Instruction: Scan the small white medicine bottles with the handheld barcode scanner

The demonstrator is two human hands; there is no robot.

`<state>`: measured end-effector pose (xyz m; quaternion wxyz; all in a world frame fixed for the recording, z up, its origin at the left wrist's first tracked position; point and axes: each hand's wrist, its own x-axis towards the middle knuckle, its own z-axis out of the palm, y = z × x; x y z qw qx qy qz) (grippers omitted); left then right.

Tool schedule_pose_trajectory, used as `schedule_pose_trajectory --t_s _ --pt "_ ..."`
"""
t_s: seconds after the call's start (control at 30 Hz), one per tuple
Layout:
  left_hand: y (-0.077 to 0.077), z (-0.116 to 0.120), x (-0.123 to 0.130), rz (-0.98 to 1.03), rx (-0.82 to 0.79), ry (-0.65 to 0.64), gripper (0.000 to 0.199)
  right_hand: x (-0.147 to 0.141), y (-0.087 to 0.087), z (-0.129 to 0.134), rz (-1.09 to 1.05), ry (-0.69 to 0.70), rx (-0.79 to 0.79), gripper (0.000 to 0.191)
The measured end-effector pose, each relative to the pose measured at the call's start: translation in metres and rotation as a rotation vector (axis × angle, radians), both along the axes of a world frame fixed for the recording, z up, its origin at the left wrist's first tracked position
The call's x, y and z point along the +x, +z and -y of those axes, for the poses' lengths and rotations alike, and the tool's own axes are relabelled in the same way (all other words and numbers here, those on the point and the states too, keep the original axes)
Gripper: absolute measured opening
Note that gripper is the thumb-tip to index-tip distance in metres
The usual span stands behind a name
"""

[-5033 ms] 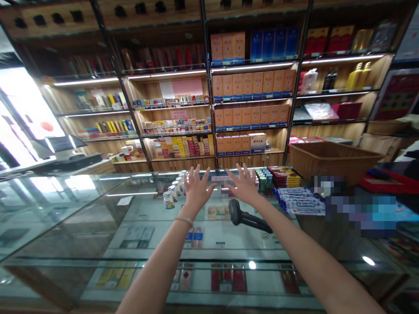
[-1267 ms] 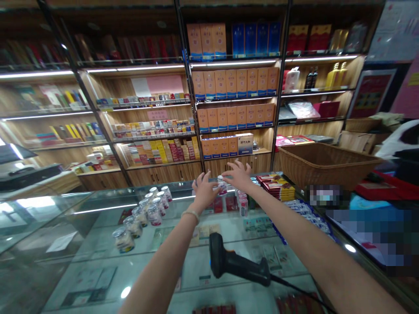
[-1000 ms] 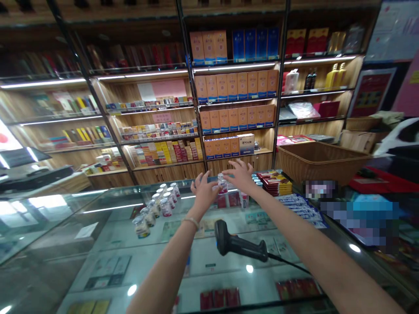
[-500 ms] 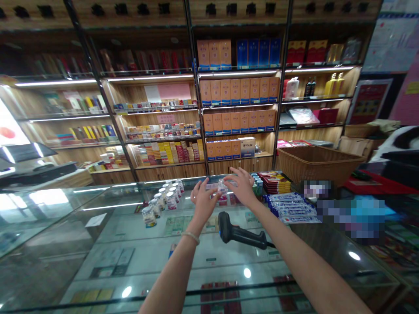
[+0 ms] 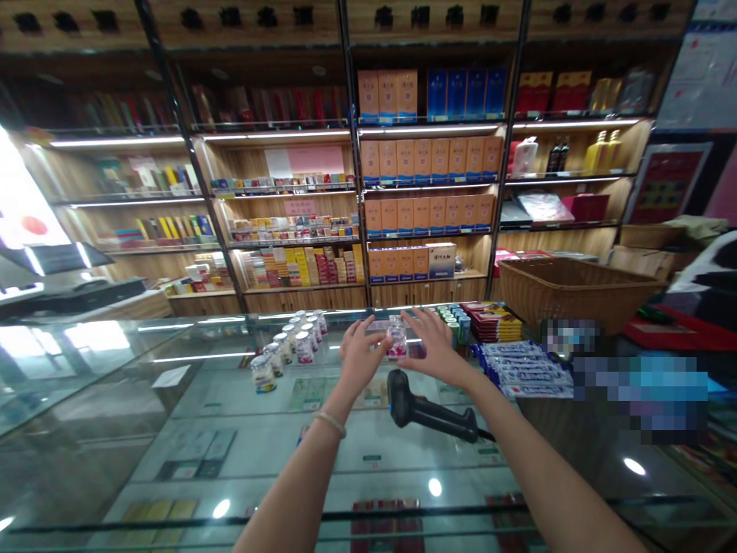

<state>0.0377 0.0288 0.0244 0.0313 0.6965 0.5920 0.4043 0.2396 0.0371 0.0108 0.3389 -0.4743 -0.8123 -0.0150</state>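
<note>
A small clear jar point(image 5: 397, 339) with pinkish-red contents stands on the glass counter between my hands. My left hand point(image 5: 362, 353) is at its left side, fingers apart and the thumb close to or touching the jar. On the other side, my right hand point(image 5: 431, 349) is open, its fingers spread and curved beside the jar. A black barcode scanner point(image 5: 431, 415) lies on the glass just below my hands. To the left stand several similar jars with white lids point(image 5: 304, 347), lined up in rows.
Right of my hands lie blue-and-white packets point(image 5: 523, 369), red and yellow packs point(image 5: 492, 321) and small green containers point(image 5: 454, 321). A wicker basket point(image 5: 576, 288) stands behind them. Shelves with orange boxes point(image 5: 429, 215) line the back wall. Goods show beneath the glass counter point(image 5: 276, 461).
My right hand has come down from the jar's top to its right side, fingers spreading. The left hand stays by the jar. The view has shifted slightly.
</note>
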Motion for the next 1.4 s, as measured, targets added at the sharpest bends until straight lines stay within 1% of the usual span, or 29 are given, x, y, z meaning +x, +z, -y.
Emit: schedule_pose_trajectory --t_s 0.1,0.2,0.3,0.5,0.57,0.7,0.9,1.0,1.17,1.33,1.4 --pt "0.001 0.001 0.001 0.010 -0.035 -0.039 0.024 0.004 0.000 0.004 0.027 0.007 -0.020 0.107" --pt "0.000 0.000 0.000 0.017 -0.041 -0.057 0.024 0.006 0.000 0.005 0.016 0.005 0.016 0.112" --pt "-0.002 -0.001 0.001 0.004 -0.038 -0.075 0.023 0.007 0.000 0.005 0.015 -0.010 0.051 0.107" --pt "-0.005 -0.002 0.002 -0.009 -0.001 -0.145 0.022 0.004 -0.004 0.006 -0.006 -0.010 0.132 0.087" --pt "-0.005 -0.001 0.003 -0.003 0.024 -0.129 0.023 0.003 -0.004 0.006 -0.030 -0.010 0.165 0.086" --pt "-0.004 0.005 0.009 -0.011 0.085 -0.055 0.025 0.001 -0.004 0.009 -0.058 -0.039 0.238 0.084" --pt "-0.003 0.018 0.018 -0.085 0.117 0.011 0.027 -0.002 -0.003 0.015 0.011 -0.054 0.322 0.077" --pt "-0.003 0.020 0.021 -0.085 0.125 0.022 0.025 -0.003 -0.003 0.016 0.049 -0.055 0.332 0.074" --pt "-0.002 0.020 0.024 -0.068 0.102 0.031 0.019 -0.005 -0.004 0.017 0.076 -0.062 0.327 0.075" --pt "-0.001 0.016 0.018 -0.027 0.104 0.027 0.015 -0.002 -0.003 0.015 0.067 -0.077 0.321 0.085" --pt "-0.001 0.014 0.014 -0.021 0.101 0.015 0.015 -0.001 -0.003 0.014 0.064 -0.088 0.317 0.085"
